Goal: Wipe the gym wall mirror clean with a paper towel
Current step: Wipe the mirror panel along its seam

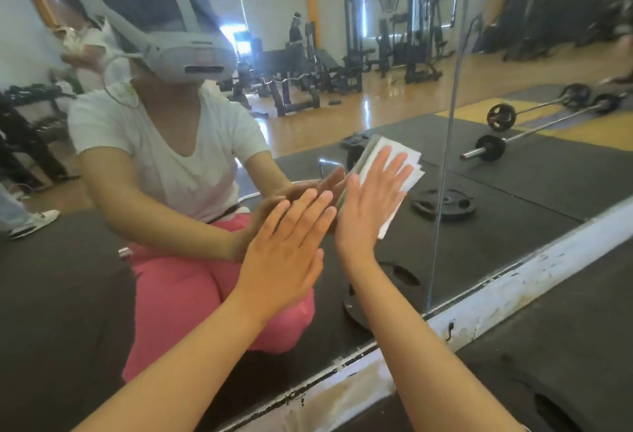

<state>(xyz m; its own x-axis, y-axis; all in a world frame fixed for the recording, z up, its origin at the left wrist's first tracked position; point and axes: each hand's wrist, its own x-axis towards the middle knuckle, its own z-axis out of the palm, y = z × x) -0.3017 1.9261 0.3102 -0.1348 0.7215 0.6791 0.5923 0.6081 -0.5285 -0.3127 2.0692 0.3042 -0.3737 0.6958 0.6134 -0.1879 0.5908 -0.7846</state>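
Note:
The wall mirror fills most of the view and reaches down to a scuffed white base strip. My right hand lies flat with straight fingers on a folded white paper towel, pressing it against the glass. My left hand is flat on the mirror just to the left of it, fingers straight, holding nothing. Both hands' reflections meet them in the glass.
The white base strip runs diagonally along the mirror's bottom edge, with black rubber floor mat in front of it. A vertical seam splits the mirror panels. Reflected are a crouching person, barbells, a weight plate and gym machines.

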